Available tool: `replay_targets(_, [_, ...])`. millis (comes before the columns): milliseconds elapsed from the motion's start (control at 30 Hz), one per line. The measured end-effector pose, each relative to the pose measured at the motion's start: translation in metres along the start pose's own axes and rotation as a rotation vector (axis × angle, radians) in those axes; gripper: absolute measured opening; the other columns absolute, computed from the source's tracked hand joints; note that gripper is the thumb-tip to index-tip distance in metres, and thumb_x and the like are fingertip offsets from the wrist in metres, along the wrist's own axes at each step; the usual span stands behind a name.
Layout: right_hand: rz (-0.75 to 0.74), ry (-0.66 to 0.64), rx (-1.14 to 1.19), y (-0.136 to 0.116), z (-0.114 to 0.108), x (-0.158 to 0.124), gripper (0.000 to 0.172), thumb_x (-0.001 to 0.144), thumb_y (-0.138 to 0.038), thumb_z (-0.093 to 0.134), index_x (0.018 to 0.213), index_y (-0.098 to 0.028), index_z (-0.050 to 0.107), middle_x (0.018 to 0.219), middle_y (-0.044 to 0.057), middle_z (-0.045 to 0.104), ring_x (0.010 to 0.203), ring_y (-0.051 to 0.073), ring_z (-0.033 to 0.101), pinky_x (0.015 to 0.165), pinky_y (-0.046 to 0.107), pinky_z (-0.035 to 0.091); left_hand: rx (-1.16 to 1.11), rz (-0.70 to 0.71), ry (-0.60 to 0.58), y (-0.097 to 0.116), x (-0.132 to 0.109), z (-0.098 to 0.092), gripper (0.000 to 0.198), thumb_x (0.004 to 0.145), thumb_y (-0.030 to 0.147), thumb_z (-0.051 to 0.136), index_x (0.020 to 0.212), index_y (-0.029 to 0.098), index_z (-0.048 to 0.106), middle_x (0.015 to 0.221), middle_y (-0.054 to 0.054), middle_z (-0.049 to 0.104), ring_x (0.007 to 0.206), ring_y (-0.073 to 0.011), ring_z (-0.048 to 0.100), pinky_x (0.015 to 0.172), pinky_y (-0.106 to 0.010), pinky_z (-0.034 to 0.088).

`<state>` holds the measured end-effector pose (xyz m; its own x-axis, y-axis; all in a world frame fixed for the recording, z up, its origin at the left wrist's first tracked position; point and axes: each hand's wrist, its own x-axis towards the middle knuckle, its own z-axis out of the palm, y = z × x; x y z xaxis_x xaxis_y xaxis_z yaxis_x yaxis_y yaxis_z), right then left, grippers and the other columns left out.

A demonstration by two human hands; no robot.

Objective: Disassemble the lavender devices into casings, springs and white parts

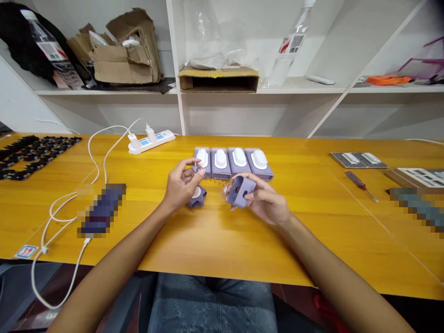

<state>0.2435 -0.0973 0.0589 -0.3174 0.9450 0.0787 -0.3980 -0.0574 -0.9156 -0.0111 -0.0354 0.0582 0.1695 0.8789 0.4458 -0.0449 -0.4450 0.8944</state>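
Clerk: State the hands, with the clock centred midway between them.

Inspector: The right hand (268, 203), at 3 o'clock, is closed around a hollow purple shell (239, 196). The shell's open end faces the wearer, and a digit, probably the thumb, rests by a round hole in it. In my judgement, gripping it from the side leaves the mouth uncovered, so the inside can be viewed.

Clerk: And the left hand (182, 185)?

Inspector: At 9 o'clock, above the table (222, 245), thumb and forefinger nearly meeting. Whether something slim is pinched there, I cannot tell. Beneath it, partly hidden, lies a small purple piece (199, 202) bearing a white disc.

Clerk: What stands at 12 o'clock?

Inspector: Four purple boxes (222, 172) side by side, each with a white oval part (239, 157) uppermost. Such an even row presumably keeps them within reach and easily counted. Just in front lie small metal bits (218, 180), too small to identify.

Clerk: Anything further out?

Inspector: A power strip (161, 138) at 10 o'clock, its position at the back likely sparing the front area. A screwdriver (357, 181) lies at 3 o'clock, well apart from the right hand. At 9 o'clock, a dark slab (104, 208), its details obscured, has a white cable (82, 252) running to it.
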Motion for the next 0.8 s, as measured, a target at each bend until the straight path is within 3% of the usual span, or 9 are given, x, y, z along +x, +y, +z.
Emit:
replay_targets(100, [0.039,-0.079,-0.017,0.005,0.000,0.000,0.043,0.078,-0.025,0.079,0.121,-0.025,0.072,0.116,0.011,0.080,0.107,0.032,0.076,0.087,0.048,0.065,0.084,0.057,0.036,-0.003,0.000,-0.001,0.038,0.097,0.043,0.080,0.125,0.018,0.071,0.101,-0.005,0.070,0.063,-0.0071,0.056,0.056,-0.019,0.046])
replay_targets(200, [0.052,-0.147,-0.123,0.010,-0.001,0.001,0.037,0.083,-0.033,0.084,0.118,-0.023,0.076,0.113,0.011,0.080,0.107,0.029,0.077,0.096,0.045,0.061,0.172,0.128,0.022,-0.003,-0.003,0.001,0.032,0.099,0.040,0.077,0.124,0.019,0.074,0.105,-0.005,0.069,0.063,-0.0063,0.054,0.055,-0.019,0.044])
replay_targets(333, [0.086,-0.170,-0.304,0.015,-0.001,0.001,0.035,0.086,-0.038,0.090,0.112,-0.022,0.075,0.110,0.010,0.081,0.103,0.025,0.079,0.086,0.039,0.062,0.190,0.121,-0.064,-0.003,-0.009,0.006,0.030,0.101,0.038,0.075,0.125,0.020,0.073,0.106,-0.006,0.070,0.060,-0.0060,0.054,0.055,-0.020,0.044])
replay_targets(500, [0.145,-0.153,-0.403,0.019,-0.001,0.001,0.046,0.084,-0.041,0.094,0.119,-0.021,0.072,0.099,0.007,0.083,0.091,0.021,0.080,0.072,0.030,0.061,0.122,0.031,-0.149,0.000,-0.013,0.010,0.032,0.102,0.040,0.075,0.126,0.018,0.071,0.091,-0.004,0.072,0.064,-0.0102,0.063,0.059,-0.022,0.050])
replay_targets(667, [0.125,-0.127,-0.390,0.023,-0.001,0.003,0.040,0.086,-0.044,0.093,0.113,-0.019,0.076,0.096,0.008,0.087,0.089,0.021,0.083,0.082,0.035,0.064,0.013,0.009,-0.205,0.002,-0.015,0.013,0.043,0.099,0.044,0.080,0.132,0.018,0.069,0.107,-0.009,0.076,0.088,-0.0169,0.074,0.073,-0.026,0.061])
replay_targets(800, [0.071,-0.064,-0.332,0.024,0.001,0.003,0.039,0.084,-0.044,0.094,0.109,-0.020,0.077,0.098,0.009,0.088,0.090,0.024,0.084,0.084,0.038,0.065,0.004,0.045,-0.278,0.002,-0.022,0.019,0.066,0.097,0.042,0.083,0.153,0.021,0.056,0.122,-0.013,0.074,0.107,-0.0217,0.076,0.093,-0.036,0.066])
